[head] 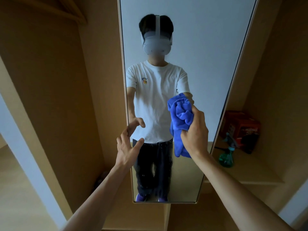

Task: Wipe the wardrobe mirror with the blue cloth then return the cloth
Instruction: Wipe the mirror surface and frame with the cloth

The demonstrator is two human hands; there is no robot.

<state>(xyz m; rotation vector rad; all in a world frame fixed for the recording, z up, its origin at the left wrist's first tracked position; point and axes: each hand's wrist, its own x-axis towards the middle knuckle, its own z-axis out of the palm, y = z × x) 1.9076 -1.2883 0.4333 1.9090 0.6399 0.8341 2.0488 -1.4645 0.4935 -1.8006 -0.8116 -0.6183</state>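
Note:
A tall narrow wardrobe mirror (pixel 200 47) stands straight ahead in a light wooden frame. My right hand (pixel 195 132) grips a bunched blue cloth (pixel 180 120) and holds it against the glass at mid height on the right side. My left hand (pixel 127 145) is open with spread fingers at the mirror's left edge, fingertips at the frame. Water droplets speckle the lower part of the glass. The mirror reflects a person in a white T-shirt and dark trousers.
A green spray bottle (pixel 227 155) stands on a wooden shelf (pixel 250 174) right of the mirror, with a red box (pixel 241 129) behind it. Wooden wardrobe panels (pixel 58 97) flank the mirror on both sides.

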